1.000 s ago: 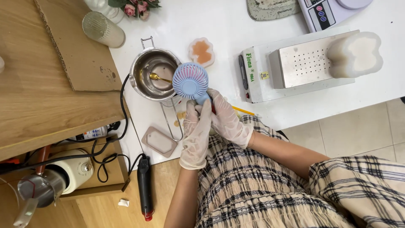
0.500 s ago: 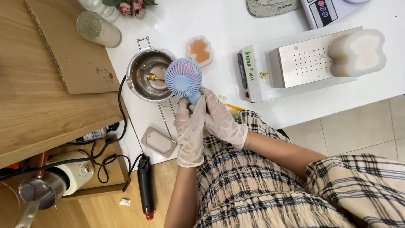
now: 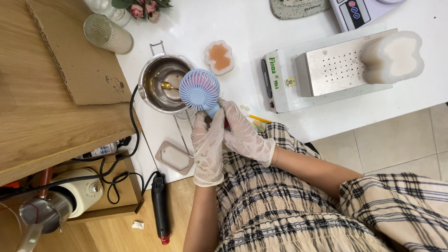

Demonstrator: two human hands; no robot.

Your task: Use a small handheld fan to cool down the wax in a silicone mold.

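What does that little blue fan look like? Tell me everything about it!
The small handheld fan is pale blue and looks like plastic. Its round head has a cage of thin ribs fanning out from a plain centre disc, with pinkish blades showing between them. A short blue handle runs down from it. The gloved left hand and right hand both grip the handle, holding the head partly over the metal pot.

White table (image 3: 224, 18) carries pot (image 3: 161, 84), hotplate (image 3: 326, 70), cardboard (image 3: 74, 51).
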